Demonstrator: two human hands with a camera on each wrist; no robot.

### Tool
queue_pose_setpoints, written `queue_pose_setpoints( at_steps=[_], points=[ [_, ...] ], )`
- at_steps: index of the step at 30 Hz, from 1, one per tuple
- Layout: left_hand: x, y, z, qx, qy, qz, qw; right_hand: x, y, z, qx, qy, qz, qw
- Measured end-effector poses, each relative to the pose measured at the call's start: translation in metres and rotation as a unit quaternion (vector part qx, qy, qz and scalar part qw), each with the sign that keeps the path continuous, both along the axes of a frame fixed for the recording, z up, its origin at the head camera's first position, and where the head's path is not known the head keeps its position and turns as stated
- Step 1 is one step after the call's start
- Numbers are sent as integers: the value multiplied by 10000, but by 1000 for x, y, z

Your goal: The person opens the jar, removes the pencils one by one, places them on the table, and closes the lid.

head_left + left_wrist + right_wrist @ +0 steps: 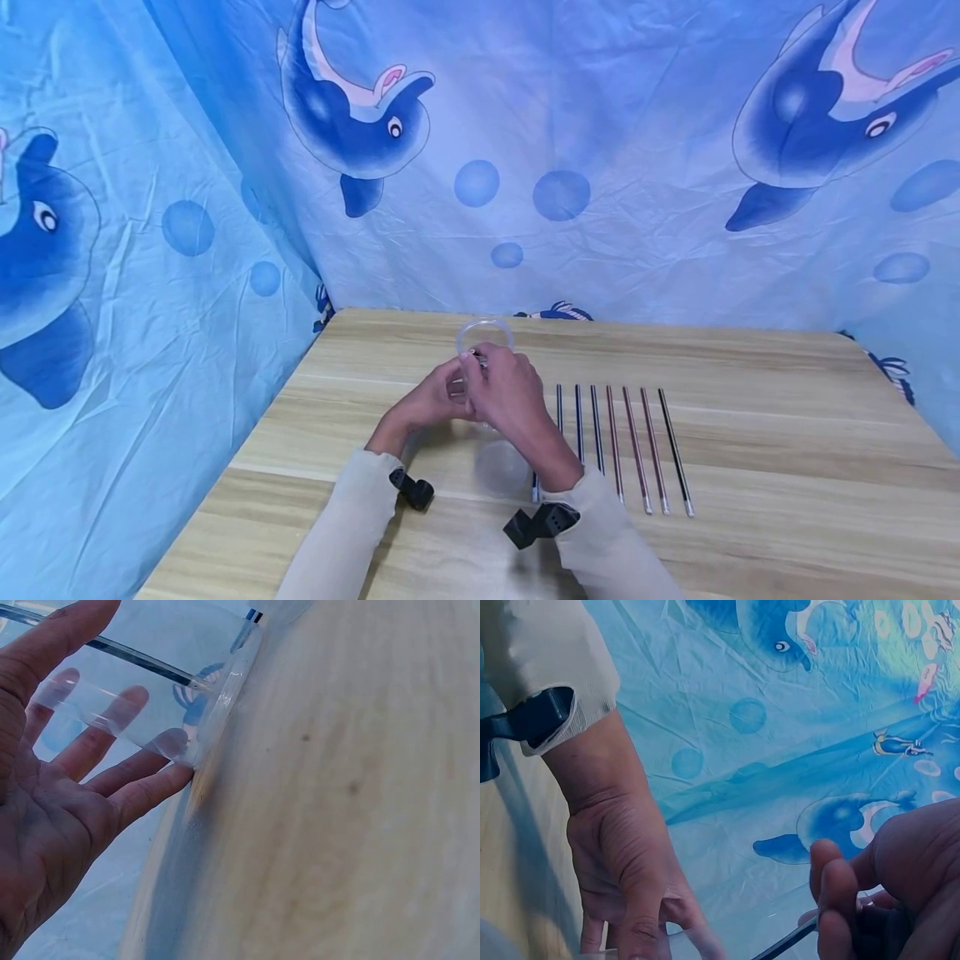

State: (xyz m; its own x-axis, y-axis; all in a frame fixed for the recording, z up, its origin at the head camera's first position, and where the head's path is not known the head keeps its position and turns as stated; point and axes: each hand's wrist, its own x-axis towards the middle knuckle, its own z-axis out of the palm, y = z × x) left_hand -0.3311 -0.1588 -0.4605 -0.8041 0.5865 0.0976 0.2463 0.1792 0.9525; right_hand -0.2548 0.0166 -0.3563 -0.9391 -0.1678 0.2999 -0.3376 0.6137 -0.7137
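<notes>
My left hand holds a clear plastic container, thumb on one side and fingers spread along the other. The container's round rim shows above the hands in the head view. In the left wrist view its base is close to the tabletop; whether it touches cannot be told. My right hand pinches a dark pencil between thumb and fingers at the container's mouth. Through the clear wall, the pencil's shaft slants inside, its lower end near the base. The right hand largely hides the container from the head camera.
Several dark and reddish pencils lie side by side on the wooden table, right of the hands. A translucent round piece, like a lid, lies below the hands. Blue dolphin-print cloth hangs behind and to the left.
</notes>
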Motion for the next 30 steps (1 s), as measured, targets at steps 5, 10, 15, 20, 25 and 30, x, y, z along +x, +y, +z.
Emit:
queue_pose_setpoints(
  at_steps=[5,10,15,20,25,30],
  points=[
    [1,0,1,-111,-32,106,9999,1,0,2,403,91,-165,9990],
    [1,0,0,-22,-121,147,9998,1,1,2,427,30,-125,9990],
    [1,0,0,98,-194,144,9997,2,3,3,396,269,-217,9986],
    [1,1,1,50,-270,211,9994,4,4,6,119,341,-193,9992],
    [0,1,1,-65,-249,210,9994,5,7,9,-357,13,-73,9993],
    [1,1,1,4,-309,126,9994,5,10,11,-1233,-362,149,9916]
  ],
)
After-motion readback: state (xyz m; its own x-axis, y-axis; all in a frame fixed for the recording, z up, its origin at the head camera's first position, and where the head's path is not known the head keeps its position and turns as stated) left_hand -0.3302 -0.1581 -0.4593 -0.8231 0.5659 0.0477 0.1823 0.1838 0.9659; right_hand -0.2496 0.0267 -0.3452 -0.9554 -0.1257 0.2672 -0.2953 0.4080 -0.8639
